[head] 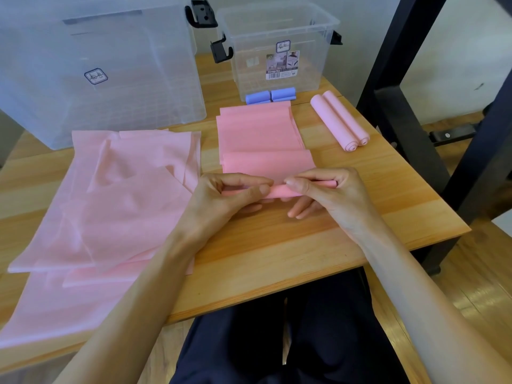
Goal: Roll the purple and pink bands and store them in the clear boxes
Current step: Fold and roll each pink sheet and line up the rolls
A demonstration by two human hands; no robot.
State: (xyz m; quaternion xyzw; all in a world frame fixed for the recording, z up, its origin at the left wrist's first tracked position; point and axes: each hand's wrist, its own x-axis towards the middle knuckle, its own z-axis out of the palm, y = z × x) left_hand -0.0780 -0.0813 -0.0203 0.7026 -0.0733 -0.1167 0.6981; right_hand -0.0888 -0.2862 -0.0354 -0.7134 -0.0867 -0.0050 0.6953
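Hands first: I see my left hand (232, 194) and right hand (324, 189) both pinching the rolled near end of a pink band (266, 139), thumbs on top and fingers curled beneath the thin, smooth tube forming there. Beyond my fingers the band lies flat and matte toward a small clear box (279, 48), folded over itself in a few soft layers. Two purple rolls (270, 96), short and plump, sit touching the foot of that box. To the right, two finished pink rolls (339, 120) lie side by side, touching, their spiral ends facing me, near the table's right edge. On my left a loose pile of paler pink bands (110, 206) spreads wrinkled and translucent, draping over the front edge of the wooden table (304, 245). A large clear box (97, 65) with frosted, gridded walls stands behind that pile. I find bare grained wood between my wrists and the front edge.
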